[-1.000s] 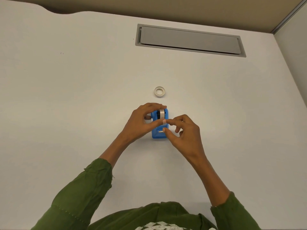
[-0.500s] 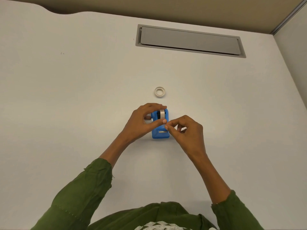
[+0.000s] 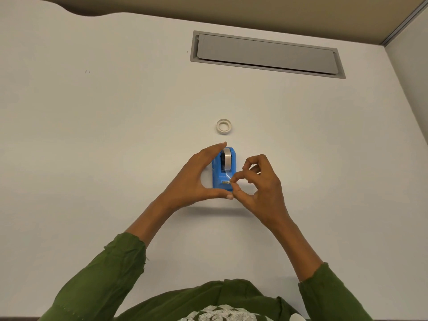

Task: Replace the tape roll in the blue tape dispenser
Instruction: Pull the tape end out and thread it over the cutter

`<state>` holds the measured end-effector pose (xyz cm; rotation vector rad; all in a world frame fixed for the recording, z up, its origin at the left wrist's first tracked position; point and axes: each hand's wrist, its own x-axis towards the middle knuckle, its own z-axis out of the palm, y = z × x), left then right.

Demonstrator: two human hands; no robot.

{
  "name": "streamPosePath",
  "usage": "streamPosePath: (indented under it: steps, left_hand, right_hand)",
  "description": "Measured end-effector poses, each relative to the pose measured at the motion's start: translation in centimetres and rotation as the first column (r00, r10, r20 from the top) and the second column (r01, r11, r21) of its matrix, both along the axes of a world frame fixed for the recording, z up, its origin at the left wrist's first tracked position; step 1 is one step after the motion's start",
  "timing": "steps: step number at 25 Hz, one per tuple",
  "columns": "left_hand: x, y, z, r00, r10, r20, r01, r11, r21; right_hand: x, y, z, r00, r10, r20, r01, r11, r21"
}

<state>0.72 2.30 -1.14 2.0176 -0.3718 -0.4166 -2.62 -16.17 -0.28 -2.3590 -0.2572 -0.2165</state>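
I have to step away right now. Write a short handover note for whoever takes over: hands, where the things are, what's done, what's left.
Left hand steadies the blue tape dispenser on the table, thumb at the near end, fingers at the far end.
Right hand pinches the tape end near the cutter.
A tape roll sits in the dispenser; a second roll lies flat on the table beyond it.
Left: seat the tape end on the cutter, then let go.

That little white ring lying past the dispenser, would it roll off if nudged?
Probably not: the ring lies flat on the table, so a nudge would likely slide it. It looks thin and nearly empty, so probably very light. Stood on edge, it might roll.
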Motion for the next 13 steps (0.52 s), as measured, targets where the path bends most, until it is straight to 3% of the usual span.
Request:
streamPosePath:
  steps: [8,13]
  left_hand:
    - [0.0,-0.8,-0.4,0.994,-0.030,0.102,0.019,0.994,0.111]
    - [0.1,-0.7,-0.7,0.993,-0.006,0.115,-0.008,0.993,0.116]
  right_hand:
    - [-0.2,-0.3,-1.1,0.996,0.023,0.086,-0.020,0.999,-0.040]
    - [-0.5,-0.1,-1.2,0.936,0.116,0.331,-0.032,0.968,-0.250]
